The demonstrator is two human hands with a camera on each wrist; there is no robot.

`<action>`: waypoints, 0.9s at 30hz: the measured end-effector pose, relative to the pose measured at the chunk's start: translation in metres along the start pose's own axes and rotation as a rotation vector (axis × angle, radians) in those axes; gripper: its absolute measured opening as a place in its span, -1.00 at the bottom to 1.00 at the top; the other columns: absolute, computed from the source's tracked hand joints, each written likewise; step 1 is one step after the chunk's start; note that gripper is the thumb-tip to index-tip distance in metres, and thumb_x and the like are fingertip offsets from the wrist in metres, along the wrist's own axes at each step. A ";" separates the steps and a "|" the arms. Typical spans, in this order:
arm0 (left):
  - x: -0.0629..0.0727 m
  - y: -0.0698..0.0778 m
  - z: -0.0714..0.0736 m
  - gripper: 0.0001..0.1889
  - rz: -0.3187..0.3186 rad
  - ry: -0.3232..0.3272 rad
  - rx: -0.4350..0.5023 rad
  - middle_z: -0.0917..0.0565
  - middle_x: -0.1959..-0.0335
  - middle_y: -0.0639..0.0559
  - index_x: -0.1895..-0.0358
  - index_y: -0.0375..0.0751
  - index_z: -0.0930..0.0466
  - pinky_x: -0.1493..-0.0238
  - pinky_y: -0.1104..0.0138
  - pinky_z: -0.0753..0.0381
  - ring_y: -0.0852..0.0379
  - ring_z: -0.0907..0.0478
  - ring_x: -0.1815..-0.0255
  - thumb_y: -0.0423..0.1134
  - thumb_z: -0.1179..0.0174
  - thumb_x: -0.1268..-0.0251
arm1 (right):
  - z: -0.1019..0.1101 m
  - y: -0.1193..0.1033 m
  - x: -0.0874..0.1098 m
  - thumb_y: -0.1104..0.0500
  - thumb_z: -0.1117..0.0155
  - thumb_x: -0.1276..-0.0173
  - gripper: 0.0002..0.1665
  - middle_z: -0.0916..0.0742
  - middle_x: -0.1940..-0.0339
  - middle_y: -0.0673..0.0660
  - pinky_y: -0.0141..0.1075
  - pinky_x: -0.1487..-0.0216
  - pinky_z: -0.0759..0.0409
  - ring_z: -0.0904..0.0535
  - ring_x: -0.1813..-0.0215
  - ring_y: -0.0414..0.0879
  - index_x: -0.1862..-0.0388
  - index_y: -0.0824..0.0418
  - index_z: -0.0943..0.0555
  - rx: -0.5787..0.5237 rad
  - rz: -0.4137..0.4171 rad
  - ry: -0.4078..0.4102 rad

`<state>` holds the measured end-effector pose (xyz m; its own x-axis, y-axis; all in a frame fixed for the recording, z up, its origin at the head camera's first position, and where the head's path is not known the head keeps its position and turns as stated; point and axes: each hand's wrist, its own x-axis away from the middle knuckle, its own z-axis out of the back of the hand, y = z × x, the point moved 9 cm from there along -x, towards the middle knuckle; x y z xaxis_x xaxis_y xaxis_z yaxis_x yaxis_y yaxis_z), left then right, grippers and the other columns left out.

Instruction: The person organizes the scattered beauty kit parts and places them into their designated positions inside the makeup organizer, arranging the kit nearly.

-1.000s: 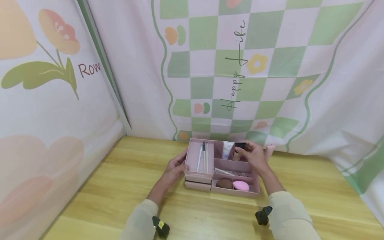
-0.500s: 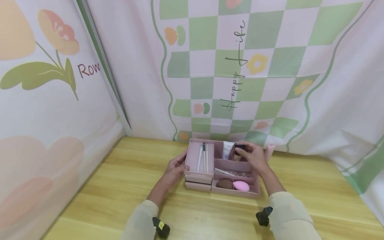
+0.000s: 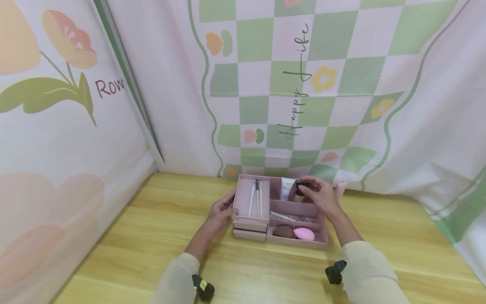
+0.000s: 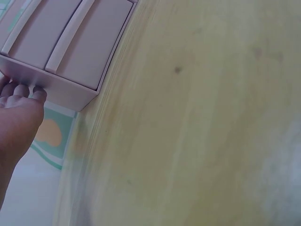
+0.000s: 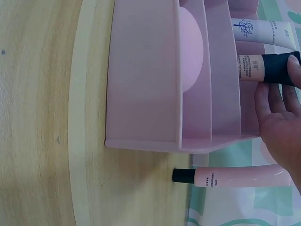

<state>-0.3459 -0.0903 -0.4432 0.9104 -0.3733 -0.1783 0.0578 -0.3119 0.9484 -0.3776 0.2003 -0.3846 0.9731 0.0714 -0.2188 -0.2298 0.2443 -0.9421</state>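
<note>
A pink makeup organizer (image 3: 298, 242) stands on the table. My left hand (image 3: 220, 214) holds its left side, thumb at the top edge and fingers against the outer wall, which the left wrist view shows next to the drawer fronts (image 4: 89, 42). With thumb and fingers my right hand (image 3: 322, 195) pinches the black cap of a beige foundation tube (image 5: 251, 68). That tube stands cap up in the rear compartment, its lower end hidden behind a divider. Beside it stands a white tube (image 3: 286, 188).
Slim brushes (image 3: 258, 198) lie in the organizer's top tray. A white stick (image 3: 281, 215) lies in the middle compartment, with a brown sponge (image 3: 283, 232) and a pink sponge (image 3: 305, 234) in front. A pink tube (image 5: 240, 176) stands outside on the right. A patterned curtain (image 3: 254, 76) hangs behind.
The foundation tube sits slightly lower in the rear compartment, with my right hand still on its cap. My left hand stays at the organizer's side. The head view has shifted slightly.
</note>
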 end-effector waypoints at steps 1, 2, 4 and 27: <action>0.000 0.000 0.000 -0.16 0.001 0.003 -0.001 0.08 -0.67 -0.34 -0.58 -0.45 0.08 -0.58 0.33 -0.27 -0.27 0.12 -0.70 -0.56 0.00 -0.18 | 0.000 -0.001 0.000 0.34 -0.27 -0.41 -0.48 -0.80 0.08 -0.22 -0.63 0.02 -0.71 -0.65 0.12 -0.58 -0.27 0.57 -0.45 -0.002 0.004 0.000; 0.000 0.001 0.000 -0.16 -0.001 0.006 -0.001 0.08 -0.67 -0.34 -0.58 -0.45 0.08 -0.58 0.33 -0.27 -0.27 0.12 -0.70 -0.56 0.00 -0.17 | 0.001 -0.002 0.000 0.33 -0.27 -0.41 -0.47 -0.78 0.10 -0.29 -0.64 0.01 -0.70 -0.64 0.11 -0.59 -0.28 0.56 -0.44 0.000 0.010 -0.004; 0.000 0.001 -0.001 -0.16 -0.001 0.010 -0.003 0.06 -0.67 -0.33 -0.59 -0.43 0.07 -0.58 0.32 -0.28 -0.26 0.10 -0.71 -0.55 0.00 -0.17 | 0.003 -0.004 0.001 0.30 -0.28 -0.42 -0.46 -0.73 0.16 -0.43 -0.68 -0.02 -0.67 -0.62 0.09 -0.60 -0.29 0.54 -0.43 0.012 0.030 -0.004; 0.000 0.000 -0.002 -0.17 -0.010 0.005 0.010 0.08 -0.68 -0.33 -0.58 -0.46 0.08 -0.60 0.33 -0.22 -0.25 0.14 -0.71 -0.56 0.01 -0.19 | 0.103 -0.030 0.015 0.40 -0.29 -0.37 -0.69 -0.81 0.14 -0.31 -0.76 0.01 -0.62 -0.67 0.09 -0.48 -0.03 0.14 -0.68 -0.141 0.210 0.204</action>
<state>-0.3456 -0.0889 -0.4424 0.9117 -0.3662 -0.1863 0.0627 -0.3241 0.9440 -0.3578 0.2941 -0.3330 0.8909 -0.0925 -0.4448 -0.4351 0.1078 -0.8939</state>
